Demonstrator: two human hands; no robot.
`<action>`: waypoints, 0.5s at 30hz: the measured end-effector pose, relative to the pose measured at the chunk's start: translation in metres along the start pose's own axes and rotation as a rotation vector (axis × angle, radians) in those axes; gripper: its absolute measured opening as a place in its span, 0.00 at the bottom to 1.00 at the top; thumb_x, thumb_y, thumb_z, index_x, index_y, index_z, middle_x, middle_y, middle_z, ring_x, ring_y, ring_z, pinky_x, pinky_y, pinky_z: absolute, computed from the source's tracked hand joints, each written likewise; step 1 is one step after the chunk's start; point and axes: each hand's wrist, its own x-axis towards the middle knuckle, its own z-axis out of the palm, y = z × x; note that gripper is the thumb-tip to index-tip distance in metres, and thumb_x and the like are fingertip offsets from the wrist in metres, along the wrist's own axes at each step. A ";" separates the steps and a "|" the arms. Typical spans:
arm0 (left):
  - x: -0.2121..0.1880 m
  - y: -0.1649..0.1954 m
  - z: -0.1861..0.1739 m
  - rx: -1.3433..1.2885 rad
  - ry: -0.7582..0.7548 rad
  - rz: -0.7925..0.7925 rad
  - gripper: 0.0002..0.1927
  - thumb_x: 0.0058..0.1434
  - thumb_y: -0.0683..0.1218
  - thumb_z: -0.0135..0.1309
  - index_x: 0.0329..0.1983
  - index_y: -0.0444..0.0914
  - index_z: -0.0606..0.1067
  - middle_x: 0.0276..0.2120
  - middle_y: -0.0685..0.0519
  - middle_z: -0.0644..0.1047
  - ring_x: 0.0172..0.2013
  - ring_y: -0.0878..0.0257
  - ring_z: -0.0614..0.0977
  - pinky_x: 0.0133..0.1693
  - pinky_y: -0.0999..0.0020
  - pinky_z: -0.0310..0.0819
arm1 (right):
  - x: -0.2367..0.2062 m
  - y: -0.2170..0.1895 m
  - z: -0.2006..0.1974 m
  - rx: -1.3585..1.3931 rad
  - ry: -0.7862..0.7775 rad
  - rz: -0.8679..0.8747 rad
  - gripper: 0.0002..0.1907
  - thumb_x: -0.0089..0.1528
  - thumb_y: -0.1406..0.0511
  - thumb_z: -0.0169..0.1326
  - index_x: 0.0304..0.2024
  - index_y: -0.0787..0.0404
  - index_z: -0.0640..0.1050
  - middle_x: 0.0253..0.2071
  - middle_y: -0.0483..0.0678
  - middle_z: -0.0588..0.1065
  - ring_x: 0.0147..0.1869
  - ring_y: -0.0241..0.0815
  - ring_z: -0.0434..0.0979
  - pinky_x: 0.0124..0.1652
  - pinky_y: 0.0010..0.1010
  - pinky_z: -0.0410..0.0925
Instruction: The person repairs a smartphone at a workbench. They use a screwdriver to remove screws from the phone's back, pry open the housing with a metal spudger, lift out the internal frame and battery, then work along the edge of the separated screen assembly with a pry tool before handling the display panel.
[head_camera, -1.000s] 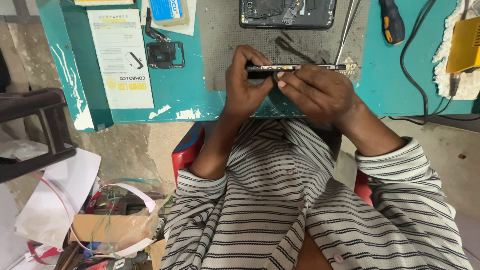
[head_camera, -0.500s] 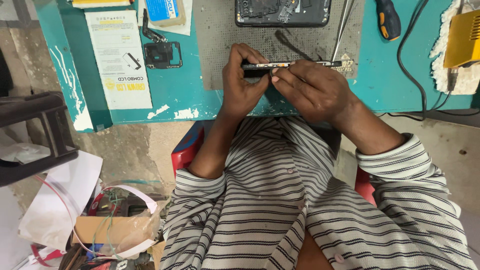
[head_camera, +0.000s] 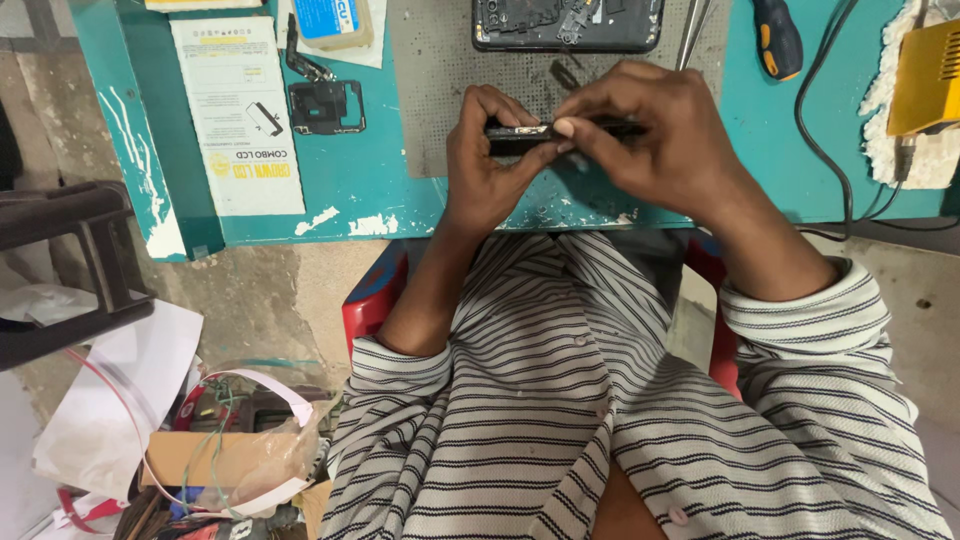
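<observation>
Both hands hold a thin dark phone (head_camera: 520, 136) edge-on over the grey work mat (head_camera: 430, 90) at the front of the teal bench (head_camera: 400, 190). My left hand (head_camera: 488, 160) grips its left end with the thumb on top. My right hand (head_camera: 655, 135) covers the right part, its forefinger tip pressed against the phone's upper edge near the middle. Most of the phone's right half is hidden under that hand.
An opened phone body (head_camera: 568, 24) lies at the mat's far edge, tweezers (head_camera: 692, 30) and a screwdriver (head_camera: 777, 38) to its right. A yellow device (head_camera: 928, 78) with cables sits far right. A small black part (head_camera: 325, 105) and a printed sheet (head_camera: 238, 120) lie left. Cluttered boxes (head_camera: 215, 450) fill the floor.
My right hand slid left along the phone, covering more of it; its forefinger now presses near the middle. The view shifted slightly.
</observation>
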 end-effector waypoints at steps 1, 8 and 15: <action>0.000 0.000 -0.001 0.040 0.006 0.026 0.25 0.60 0.36 0.70 0.44 0.38 0.62 0.39 0.51 0.74 0.42 0.66 0.81 0.46 0.71 0.82 | 0.002 0.001 0.000 0.051 -0.006 0.035 0.05 0.71 0.69 0.63 0.47 0.65 0.82 0.41 0.51 0.81 0.45 0.39 0.85 0.45 0.26 0.78; 0.000 0.004 0.002 0.058 0.028 0.034 0.26 0.59 0.37 0.72 0.43 0.38 0.62 0.38 0.51 0.73 0.41 0.66 0.79 0.46 0.71 0.81 | -0.008 0.010 0.000 0.235 0.143 0.032 0.03 0.74 0.72 0.63 0.49 0.66 0.81 0.41 0.52 0.82 0.42 0.37 0.85 0.43 0.24 0.78; 0.000 0.000 0.003 0.042 0.035 0.042 0.26 0.58 0.36 0.72 0.43 0.37 0.63 0.38 0.50 0.72 0.42 0.66 0.78 0.46 0.70 0.79 | -0.038 0.015 0.005 -0.450 0.241 -0.486 0.11 0.62 0.77 0.63 0.47 0.65 0.82 0.46 0.51 0.82 0.47 0.48 0.81 0.44 0.35 0.77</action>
